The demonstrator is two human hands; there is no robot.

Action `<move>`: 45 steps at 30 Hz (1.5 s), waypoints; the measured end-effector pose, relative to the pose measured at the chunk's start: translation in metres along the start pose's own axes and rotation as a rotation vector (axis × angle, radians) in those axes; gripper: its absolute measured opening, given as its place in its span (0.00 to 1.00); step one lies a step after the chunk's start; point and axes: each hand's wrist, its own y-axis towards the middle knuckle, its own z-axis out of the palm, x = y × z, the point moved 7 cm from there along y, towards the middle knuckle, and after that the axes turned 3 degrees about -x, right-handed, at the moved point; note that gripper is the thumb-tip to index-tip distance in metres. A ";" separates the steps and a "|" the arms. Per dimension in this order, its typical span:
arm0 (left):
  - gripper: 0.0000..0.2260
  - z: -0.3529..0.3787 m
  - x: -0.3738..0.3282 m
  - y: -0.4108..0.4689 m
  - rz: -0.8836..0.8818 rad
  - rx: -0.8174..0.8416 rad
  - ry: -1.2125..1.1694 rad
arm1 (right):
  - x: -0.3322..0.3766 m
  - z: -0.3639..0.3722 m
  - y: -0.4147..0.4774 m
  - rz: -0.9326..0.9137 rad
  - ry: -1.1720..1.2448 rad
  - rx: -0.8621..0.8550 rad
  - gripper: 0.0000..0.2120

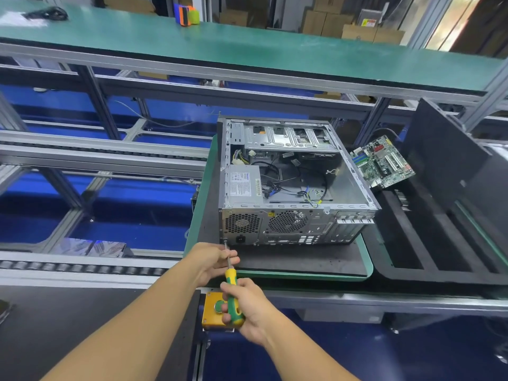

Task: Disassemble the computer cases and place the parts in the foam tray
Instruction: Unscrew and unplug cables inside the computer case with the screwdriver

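Observation:
An open silver computer case (pixel 349 185) lies on its side on a black mat, its rear panel facing me. Inside are a power supply (pixel 243 184), loose cables and a drive cage. A screwdriver (pixel 230 279) with a yellow-green handle points at the rear panel's lower left corner. My right hand (pixel 247 306) grips the handle. My left hand (pixel 214 259) pinches the metal shaft near the tip. A green motherboard (pixel 382 162) rests on the black foam tray (pixel 428 232) to the right of the case.
The mat sits on a green pallet (pixel 367 259) on a roller conveyor (pixel 82 268). A yellow push-button box (pixel 213 312) is mounted under my right hand. A green shelf (pixel 247 48) runs overhead with a black cable and an orange-green object.

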 end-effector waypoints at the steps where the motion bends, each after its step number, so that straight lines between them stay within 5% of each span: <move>1: 0.06 0.001 -0.001 -0.001 0.008 -0.002 -0.002 | 0.001 0.002 -0.001 0.018 0.026 0.010 0.12; 5: 0.11 -0.004 0.000 0.003 0.057 -0.076 0.017 | 0.000 0.009 -0.001 0.086 0.045 0.066 0.15; 10: 0.07 -0.006 0.004 0.008 0.020 -0.060 -0.069 | 0.001 0.008 0.003 0.018 -0.025 0.029 0.06; 16: 0.06 -0.001 0.002 0.014 0.019 -0.108 -0.143 | 0.001 0.008 0.004 0.042 0.009 0.007 0.14; 20: 0.07 0.003 0.004 0.015 0.034 -0.140 -0.212 | 0.004 0.003 0.005 0.002 -0.067 -0.013 0.12; 25: 0.05 0.002 0.004 0.013 0.080 -0.138 -0.178 | 0.008 0.000 0.005 -0.043 -0.208 -0.054 0.06; 32: 0.07 0.007 0.004 0.011 0.095 -0.117 -0.152 | 0.007 0.006 0.008 -0.088 -0.208 -0.114 0.10; 38: 0.09 0.009 0.008 0.015 0.065 -0.103 -0.175 | 0.010 0.010 0.006 0.002 -0.023 -0.083 0.13; 45: 0.10 0.001 0.002 0.012 0.030 -0.096 -0.072 | 0.007 0.004 0.011 -0.066 -0.133 -0.098 0.05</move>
